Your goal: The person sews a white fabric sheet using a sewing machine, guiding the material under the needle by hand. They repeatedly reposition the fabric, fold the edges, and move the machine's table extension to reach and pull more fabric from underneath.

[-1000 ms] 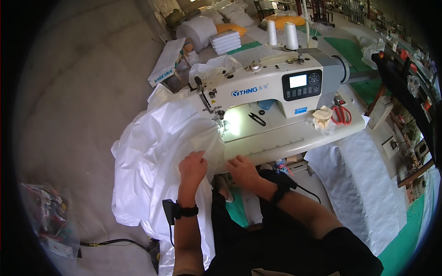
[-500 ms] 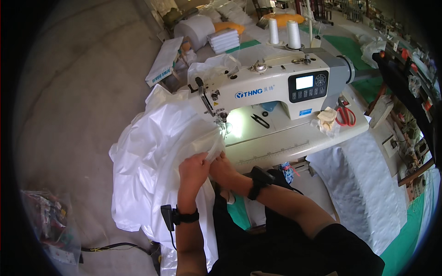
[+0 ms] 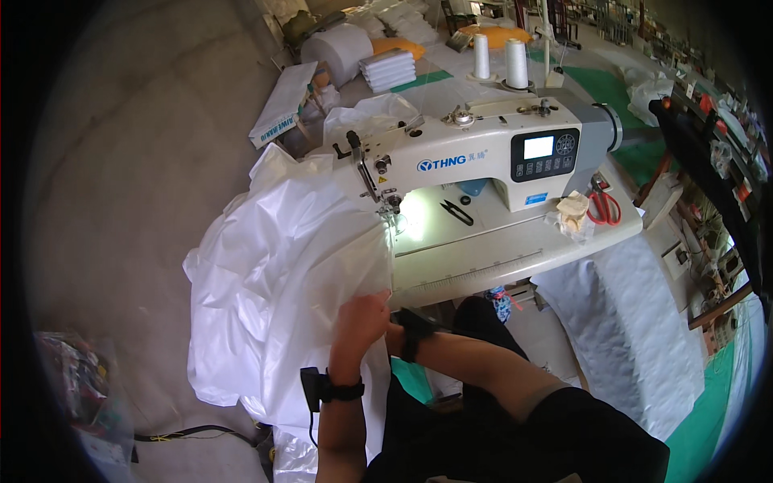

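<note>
Pinching sheet by its edge with curled left hand.
Holding right hand aslant behind left wrist, mostly hidden; cannot tell its finger spread.

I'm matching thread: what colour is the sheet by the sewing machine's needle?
The sheet is shiny white, best seen in the head view.

Black short-sleeved top, dark trousers, black wristbands, boxy module, thin cable

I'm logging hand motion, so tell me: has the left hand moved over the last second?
Yes. Judged against the sewing machine, the left hand has shifted to the right and somewhat lower in the view, toward the person.
</note>
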Demonstrator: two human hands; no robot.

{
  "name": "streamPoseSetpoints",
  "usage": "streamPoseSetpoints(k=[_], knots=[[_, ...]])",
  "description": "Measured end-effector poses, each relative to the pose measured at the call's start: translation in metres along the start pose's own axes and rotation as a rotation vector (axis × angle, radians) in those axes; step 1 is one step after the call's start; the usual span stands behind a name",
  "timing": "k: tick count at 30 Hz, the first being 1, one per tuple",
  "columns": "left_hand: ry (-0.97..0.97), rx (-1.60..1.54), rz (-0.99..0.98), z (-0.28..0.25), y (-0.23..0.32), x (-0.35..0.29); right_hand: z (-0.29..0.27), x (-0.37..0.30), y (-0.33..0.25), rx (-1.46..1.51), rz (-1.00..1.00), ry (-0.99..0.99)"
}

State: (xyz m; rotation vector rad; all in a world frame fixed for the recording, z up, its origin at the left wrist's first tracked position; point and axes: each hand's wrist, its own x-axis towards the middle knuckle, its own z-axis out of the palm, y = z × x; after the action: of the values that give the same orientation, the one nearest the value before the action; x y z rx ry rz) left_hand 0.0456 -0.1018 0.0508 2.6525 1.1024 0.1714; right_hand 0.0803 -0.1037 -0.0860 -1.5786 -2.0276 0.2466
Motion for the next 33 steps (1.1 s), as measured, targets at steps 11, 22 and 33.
streamPoseSetpoints(k=[11,22,33], knots=[[0.027,0.107,0.07,0.046,0.027,-0.002,-0.126,-0.095,0.041,0.076,0.303,0.181],[0.064,0.081,0.14,0.007,0.007,0.024,-0.134,0.027,0.069,-0.143,0.566,0.12],[0.532,-0.13,0.302,0.066,-0.037,0.086,-0.122,-0.003,0.059,-0.363,0.359,0.167]])
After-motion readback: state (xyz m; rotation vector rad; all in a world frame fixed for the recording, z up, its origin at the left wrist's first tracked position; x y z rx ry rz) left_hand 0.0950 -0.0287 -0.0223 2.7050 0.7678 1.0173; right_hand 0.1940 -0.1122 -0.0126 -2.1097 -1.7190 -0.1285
